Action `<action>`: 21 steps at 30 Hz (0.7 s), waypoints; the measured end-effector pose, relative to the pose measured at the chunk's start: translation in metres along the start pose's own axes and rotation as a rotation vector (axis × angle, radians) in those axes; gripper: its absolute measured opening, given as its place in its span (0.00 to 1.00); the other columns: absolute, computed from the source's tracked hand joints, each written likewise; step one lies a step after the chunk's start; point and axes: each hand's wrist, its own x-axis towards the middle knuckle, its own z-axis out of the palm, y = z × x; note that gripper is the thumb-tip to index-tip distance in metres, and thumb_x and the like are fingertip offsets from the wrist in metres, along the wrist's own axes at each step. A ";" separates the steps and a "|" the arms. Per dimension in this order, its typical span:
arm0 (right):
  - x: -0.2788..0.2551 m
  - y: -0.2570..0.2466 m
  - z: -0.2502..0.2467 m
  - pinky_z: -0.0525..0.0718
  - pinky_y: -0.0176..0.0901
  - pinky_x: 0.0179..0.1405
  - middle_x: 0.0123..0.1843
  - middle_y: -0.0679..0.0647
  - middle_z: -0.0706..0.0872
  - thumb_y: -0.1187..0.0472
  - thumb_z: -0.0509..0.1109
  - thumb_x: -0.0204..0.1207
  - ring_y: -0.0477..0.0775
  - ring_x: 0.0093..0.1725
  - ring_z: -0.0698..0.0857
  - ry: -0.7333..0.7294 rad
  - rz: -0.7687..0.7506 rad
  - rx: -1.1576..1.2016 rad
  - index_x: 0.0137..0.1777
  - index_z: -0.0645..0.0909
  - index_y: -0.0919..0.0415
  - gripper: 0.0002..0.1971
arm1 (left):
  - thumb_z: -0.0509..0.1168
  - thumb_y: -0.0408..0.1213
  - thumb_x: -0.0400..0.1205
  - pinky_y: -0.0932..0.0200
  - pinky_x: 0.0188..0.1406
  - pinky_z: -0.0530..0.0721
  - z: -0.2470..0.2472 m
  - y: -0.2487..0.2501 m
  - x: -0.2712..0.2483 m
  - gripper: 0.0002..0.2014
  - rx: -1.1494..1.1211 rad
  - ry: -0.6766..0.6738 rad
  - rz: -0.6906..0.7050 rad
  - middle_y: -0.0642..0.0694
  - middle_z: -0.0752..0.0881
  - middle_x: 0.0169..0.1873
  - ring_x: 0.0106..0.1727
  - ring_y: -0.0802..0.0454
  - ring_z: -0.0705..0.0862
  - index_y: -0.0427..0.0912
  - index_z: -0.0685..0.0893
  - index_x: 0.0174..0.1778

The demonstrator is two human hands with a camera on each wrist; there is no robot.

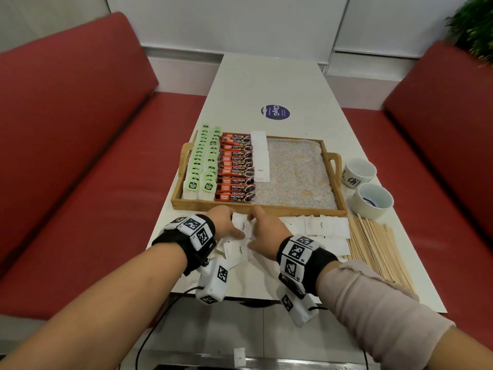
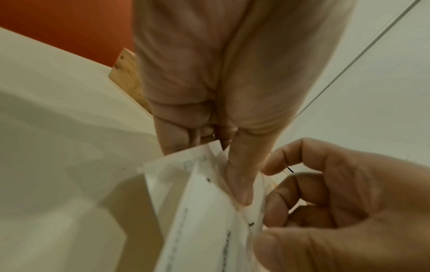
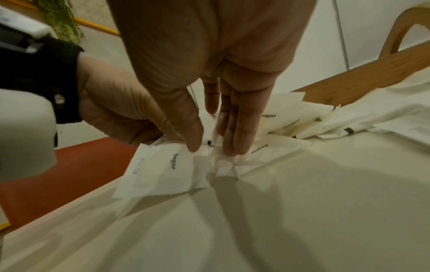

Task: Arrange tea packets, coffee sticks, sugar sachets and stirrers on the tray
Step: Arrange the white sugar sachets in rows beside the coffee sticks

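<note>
Both forearms enter from the near edge of the counter (image 1: 280, 84). Left hand (image 1: 225, 222) and right hand (image 1: 266, 233) meet over loose sugar sachets (image 1: 326, 227) lying between the near edge and the tray (image 1: 330, 166).

Left hand: fingers (image 2: 172, 136) curled, thumb pressed onto a small stack of sachets (image 3: 163, 171); it grips that stack, lifted off the counter in the right wrist view. Right hand: thumb and fingers (image 3: 239, 132) point down and pinch the stack's edge.

Tray: wooden, patterned liner, just beyond the hands. Left part filled: two columns of green tea packets (image 1: 202, 161), then a column of coffee sticks (image 1: 236, 168), then one overlapping column of white sugar sachets (image 1: 260, 156). Right part of the liner is bare.

Edges: tray's left rim sits close to the counter's left edge. Stirrers (image 1: 373, 244) lie in a flat bundle at the right, near the counter edge, beside the sachets. Two cups (image 1: 372, 200) stand just right of the tray. Red benches (image 1: 80, 116) flank both sides. One sachet lies on the floor (image 1: 239, 357).
</note>
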 end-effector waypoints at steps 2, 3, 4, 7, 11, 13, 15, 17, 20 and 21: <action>-0.002 0.000 -0.002 0.75 0.41 0.34 0.44 0.51 0.80 0.63 0.75 0.69 0.55 0.44 0.81 0.049 0.018 0.024 0.56 0.65 0.55 0.22 | 0.77 0.37 0.71 0.51 0.52 0.86 0.000 -0.002 -0.004 0.14 -0.041 0.053 0.029 0.45 0.89 0.47 0.47 0.48 0.87 0.42 0.85 0.50; -0.004 -0.001 -0.003 0.73 0.40 0.31 0.42 0.49 0.77 0.62 0.75 0.70 0.54 0.42 0.79 0.080 0.027 0.027 0.55 0.64 0.54 0.22 | 0.78 0.36 0.70 0.50 0.54 0.86 -0.001 -0.003 -0.005 0.17 -0.078 0.086 0.044 0.45 0.88 0.48 0.49 0.48 0.87 0.42 0.84 0.53; -0.005 -0.001 -0.004 0.72 0.39 0.31 0.43 0.48 0.77 0.61 0.76 0.70 0.53 0.42 0.79 0.114 0.032 0.025 0.54 0.63 0.53 0.23 | 0.78 0.35 0.70 0.49 0.55 0.86 -0.001 -0.005 -0.007 0.19 -0.124 0.117 0.060 0.46 0.88 0.50 0.50 0.48 0.87 0.42 0.84 0.56; -0.008 -0.004 -0.007 0.80 0.44 0.46 0.60 0.52 0.76 0.58 0.79 0.67 0.54 0.50 0.79 0.207 0.019 -0.001 0.63 0.65 0.54 0.29 | 0.78 0.32 0.70 0.51 0.53 0.86 -0.001 -0.012 -0.013 0.21 -0.258 0.191 0.100 0.47 0.87 0.50 0.50 0.48 0.87 0.45 0.82 0.57; -0.004 -0.009 -0.007 0.81 0.50 0.58 0.65 0.54 0.77 0.54 0.82 0.64 0.58 0.61 0.81 0.151 0.056 0.033 0.71 0.64 0.55 0.39 | 0.75 0.28 0.73 0.63 0.41 0.82 -0.002 -0.019 -0.021 0.14 -0.398 0.251 0.218 0.51 0.86 0.40 0.43 0.52 0.85 0.45 0.80 0.47; 0.001 -0.010 -0.004 0.83 0.50 0.55 0.61 0.54 0.83 0.53 0.82 0.64 0.58 0.57 0.84 0.079 0.100 0.078 0.69 0.68 0.56 0.36 | 0.74 0.26 0.73 0.69 0.38 0.80 -0.003 -0.020 -0.024 0.14 -0.461 0.275 0.259 0.52 0.85 0.38 0.40 0.55 0.83 0.42 0.79 0.48; 0.007 -0.013 -0.002 0.87 0.51 0.49 0.56 0.55 0.87 0.54 0.81 0.64 0.59 0.49 0.87 0.043 0.119 0.148 0.66 0.73 0.55 0.31 | 0.73 0.24 0.73 0.74 0.34 0.79 -0.005 -0.021 -0.025 0.14 -0.504 0.289 0.281 0.52 0.83 0.38 0.38 0.58 0.81 0.41 0.78 0.48; 0.011 -0.017 -0.002 0.88 0.48 0.40 0.50 0.55 0.89 0.58 0.80 0.66 0.58 0.41 0.89 0.054 0.119 0.203 0.61 0.77 0.55 0.24 | 0.72 0.23 0.74 0.75 0.34 0.78 -0.006 -0.025 -0.025 0.15 -0.537 0.302 0.300 0.52 0.82 0.38 0.38 0.59 0.80 0.45 0.77 0.45; 0.018 -0.022 -0.002 0.87 0.51 0.48 0.48 0.56 0.90 0.60 0.77 0.68 0.58 0.46 0.89 0.091 0.107 0.158 0.58 0.82 0.56 0.18 | 0.72 0.21 0.74 0.75 0.35 0.76 -0.008 -0.031 -0.023 0.16 -0.536 0.319 0.320 0.53 0.81 0.38 0.37 0.61 0.79 0.47 0.75 0.42; 0.021 -0.022 0.000 0.86 0.52 0.52 0.50 0.56 0.89 0.60 0.76 0.69 0.58 0.49 0.88 0.096 0.108 0.124 0.59 0.82 0.56 0.18 | 0.71 0.21 0.73 0.75 0.35 0.76 -0.008 -0.033 -0.022 0.16 -0.524 0.316 0.324 0.53 0.80 0.37 0.36 0.61 0.78 0.46 0.74 0.41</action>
